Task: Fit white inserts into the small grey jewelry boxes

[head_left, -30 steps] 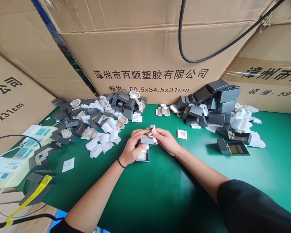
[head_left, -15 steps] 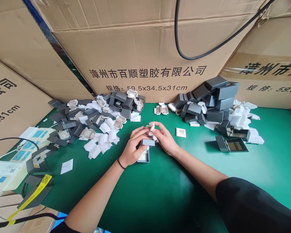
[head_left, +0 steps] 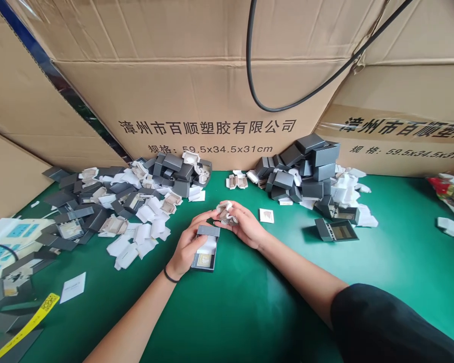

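Note:
My left hand point(head_left: 185, 248) is closed round a small dark grey box point(head_left: 209, 232) with its lid up. Inside the box lies a pale square piece point(head_left: 204, 259), and a white lining shows above it. My right hand point(head_left: 246, 227) grips a crumpled white and beige folded paper insert point(head_left: 226, 213) just beyond the box, its fingers wrapped round it. The left fingertips reach close to this insert; whether they touch it I cannot tell. On the green table to the right of my right hand lies a small white square card point(head_left: 266, 216).
Grey boxes and paper inserts point(head_left: 149, 233) are heaped on the left, with a white card point(head_left: 73, 287) in front. Another pile of grey boxes point(head_left: 306, 171) rises back right, an opened box point(head_left: 336, 231) before it. Cardboard cartons point(head_left: 196, 91) wall the back; a black cable point(head_left: 251, 60) hangs there.
My hands have drawn slightly apart. The insert has come away from the box in my right hand, and the box's inside shows more. The camera view has turned to the right.

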`<control>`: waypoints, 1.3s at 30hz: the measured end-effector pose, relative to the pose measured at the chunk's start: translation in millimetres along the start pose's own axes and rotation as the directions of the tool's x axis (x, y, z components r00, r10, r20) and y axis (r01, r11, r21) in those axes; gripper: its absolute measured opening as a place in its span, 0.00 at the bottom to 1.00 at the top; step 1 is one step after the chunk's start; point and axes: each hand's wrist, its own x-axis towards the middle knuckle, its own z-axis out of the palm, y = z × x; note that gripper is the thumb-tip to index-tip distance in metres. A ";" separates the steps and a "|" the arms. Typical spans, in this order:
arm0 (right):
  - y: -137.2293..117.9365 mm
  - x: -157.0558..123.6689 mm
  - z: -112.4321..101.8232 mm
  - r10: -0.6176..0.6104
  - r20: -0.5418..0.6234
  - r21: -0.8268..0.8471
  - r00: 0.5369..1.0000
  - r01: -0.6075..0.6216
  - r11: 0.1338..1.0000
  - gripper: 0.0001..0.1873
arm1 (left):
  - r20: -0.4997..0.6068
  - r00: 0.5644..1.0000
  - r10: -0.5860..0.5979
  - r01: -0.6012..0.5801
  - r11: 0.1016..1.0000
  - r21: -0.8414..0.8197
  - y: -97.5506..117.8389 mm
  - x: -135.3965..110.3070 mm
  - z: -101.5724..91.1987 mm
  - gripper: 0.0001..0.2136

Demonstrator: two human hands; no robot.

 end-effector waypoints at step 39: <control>13.0 -3.1 1.3 -0.169 0.029 -0.351 0.985 0.168 0.921 0.15 | -0.031 0.909 -0.416 0.227 0.556 -0.799 -2.8 4.9 -6.6 0.12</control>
